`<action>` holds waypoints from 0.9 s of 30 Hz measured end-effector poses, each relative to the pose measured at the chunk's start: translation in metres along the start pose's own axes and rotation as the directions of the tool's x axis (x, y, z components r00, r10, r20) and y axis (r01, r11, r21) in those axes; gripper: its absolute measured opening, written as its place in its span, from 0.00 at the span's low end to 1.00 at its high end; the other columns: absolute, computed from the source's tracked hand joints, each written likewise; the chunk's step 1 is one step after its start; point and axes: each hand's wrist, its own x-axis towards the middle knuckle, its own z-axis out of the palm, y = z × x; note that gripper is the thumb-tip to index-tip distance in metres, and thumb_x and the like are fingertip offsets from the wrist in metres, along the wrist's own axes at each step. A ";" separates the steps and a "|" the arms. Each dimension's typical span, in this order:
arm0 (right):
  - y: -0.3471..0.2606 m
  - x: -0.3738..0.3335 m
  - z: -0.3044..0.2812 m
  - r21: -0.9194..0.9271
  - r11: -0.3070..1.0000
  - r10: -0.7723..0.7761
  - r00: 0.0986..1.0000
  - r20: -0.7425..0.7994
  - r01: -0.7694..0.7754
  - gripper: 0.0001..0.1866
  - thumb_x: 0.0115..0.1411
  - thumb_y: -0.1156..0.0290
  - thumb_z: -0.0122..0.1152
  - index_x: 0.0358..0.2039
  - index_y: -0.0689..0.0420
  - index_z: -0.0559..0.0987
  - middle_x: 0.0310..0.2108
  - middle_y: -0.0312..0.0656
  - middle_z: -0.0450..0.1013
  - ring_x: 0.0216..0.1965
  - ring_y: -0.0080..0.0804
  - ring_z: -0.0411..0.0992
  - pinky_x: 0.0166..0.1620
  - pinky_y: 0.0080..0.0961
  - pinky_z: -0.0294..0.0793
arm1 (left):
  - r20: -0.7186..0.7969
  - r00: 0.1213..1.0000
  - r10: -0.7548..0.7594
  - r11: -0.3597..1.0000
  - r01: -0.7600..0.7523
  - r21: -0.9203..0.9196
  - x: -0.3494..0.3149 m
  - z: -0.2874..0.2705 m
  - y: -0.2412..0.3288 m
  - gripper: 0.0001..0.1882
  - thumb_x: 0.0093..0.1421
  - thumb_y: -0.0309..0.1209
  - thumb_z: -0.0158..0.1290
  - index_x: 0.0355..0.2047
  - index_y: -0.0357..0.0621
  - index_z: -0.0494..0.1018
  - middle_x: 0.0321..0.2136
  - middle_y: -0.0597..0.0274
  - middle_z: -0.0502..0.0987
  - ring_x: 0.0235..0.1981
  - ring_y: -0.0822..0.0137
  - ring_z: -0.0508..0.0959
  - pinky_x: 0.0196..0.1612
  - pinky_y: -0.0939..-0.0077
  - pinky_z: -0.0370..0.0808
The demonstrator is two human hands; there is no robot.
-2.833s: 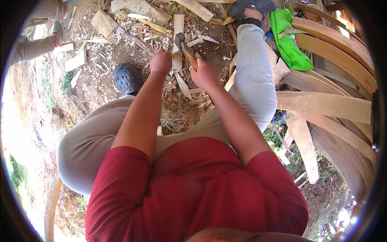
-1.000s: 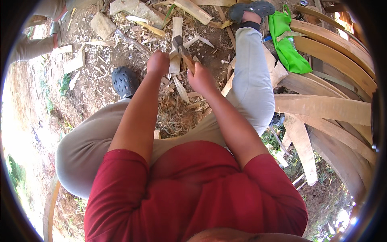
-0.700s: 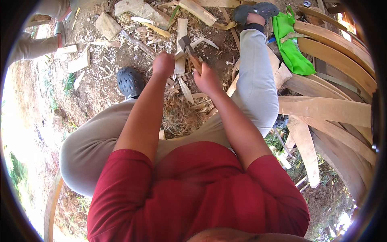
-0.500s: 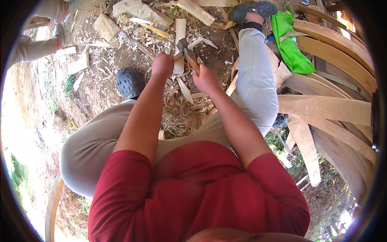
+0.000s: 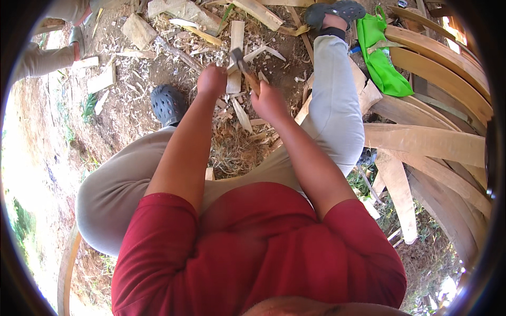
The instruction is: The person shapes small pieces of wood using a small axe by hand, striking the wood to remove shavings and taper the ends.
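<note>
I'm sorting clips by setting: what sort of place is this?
Probably an outdoor woodworking spot: wood chips litter the dirt, curved planks crowd the right side, and the right hand holds a hammer-like tool.

Bright daylight; ground [image 5: 37, 131] at far left blown out to white, glare lower right. Hands [image 5: 212, 80] softly lit. Fisheye distortion toward black edges.

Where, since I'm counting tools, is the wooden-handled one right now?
In the head view, upper centre: the right hand grips the wooden-handled tool, its metal head seen against a pale wood strip, above and right of the left hand.
</note>
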 end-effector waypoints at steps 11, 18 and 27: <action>0.006 0.002 0.002 -0.080 0.996 0.031 0.998 0.054 -0.027 0.16 0.67 0.61 0.59 0.44 0.62 0.75 0.36 0.60 0.80 0.41 0.61 0.80 0.46 0.54 0.79 | 0.054 0.998 -0.036 0.998 0.033 0.045 -0.005 0.002 0.001 0.14 0.68 0.40 0.51 0.41 0.52 0.85 0.46 0.47 0.79 0.47 0.46 0.82 0.52 0.51 0.79; 0.001 0.003 0.001 0.003 0.999 0.033 0.999 0.005 -0.033 0.16 0.67 0.61 0.59 0.44 0.62 0.75 0.36 0.60 0.80 0.42 0.62 0.80 0.47 0.54 0.79 | 0.025 0.999 -0.036 0.999 0.036 -0.001 -0.004 -0.002 0.005 0.15 0.67 0.40 0.51 0.43 0.51 0.85 0.43 0.46 0.80 0.46 0.45 0.82 0.53 0.50 0.78; -0.009 0.001 -0.008 0.012 0.998 0.058 0.998 0.022 -0.059 0.16 0.67 0.62 0.59 0.43 0.64 0.75 0.37 0.60 0.81 0.42 0.62 0.80 0.47 0.53 0.79 | 0.026 0.999 -0.038 0.999 0.038 -0.002 -0.008 -0.004 0.006 0.14 0.67 0.40 0.52 0.43 0.52 0.85 0.44 0.47 0.80 0.46 0.45 0.82 0.52 0.51 0.78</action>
